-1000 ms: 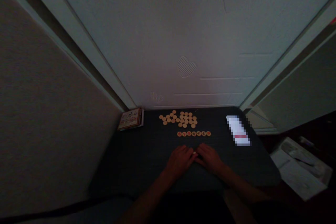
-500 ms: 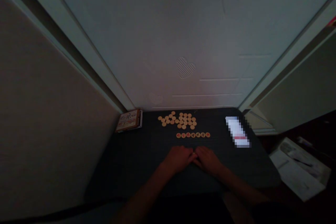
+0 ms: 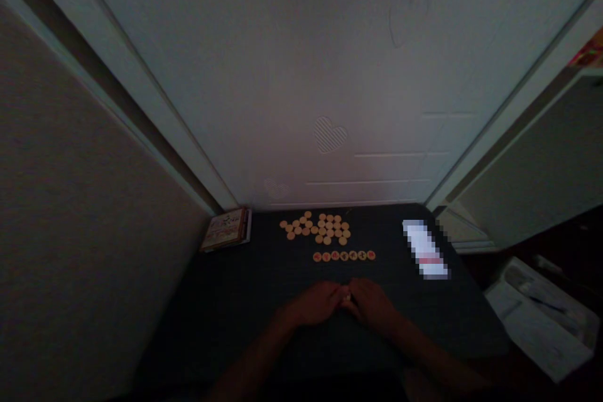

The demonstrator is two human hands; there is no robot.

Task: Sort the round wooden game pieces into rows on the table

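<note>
My left hand and my right hand meet over the near middle of the dark table, fingers closed. Between their fingertips shows a bit of a small pale xiangqi piece, mostly hidden; its face cannot be read. Just beyond my hands runs a straight row of round wooden xiangqi pieces, with red or dark characters on top. Farther back lies a loose cluster of xiangqi pieces, their tops looking blank.
The dark table stands against a pale panel with embossed hearts. A stack of books lies at its back left. To the right is a bright pixelated object. A white box sits lower, right of the table.
The view has tilted slightly upward, so the table sits lower in the picture. My hands stay together around the piece, with only a small shift of the fingers.
</note>
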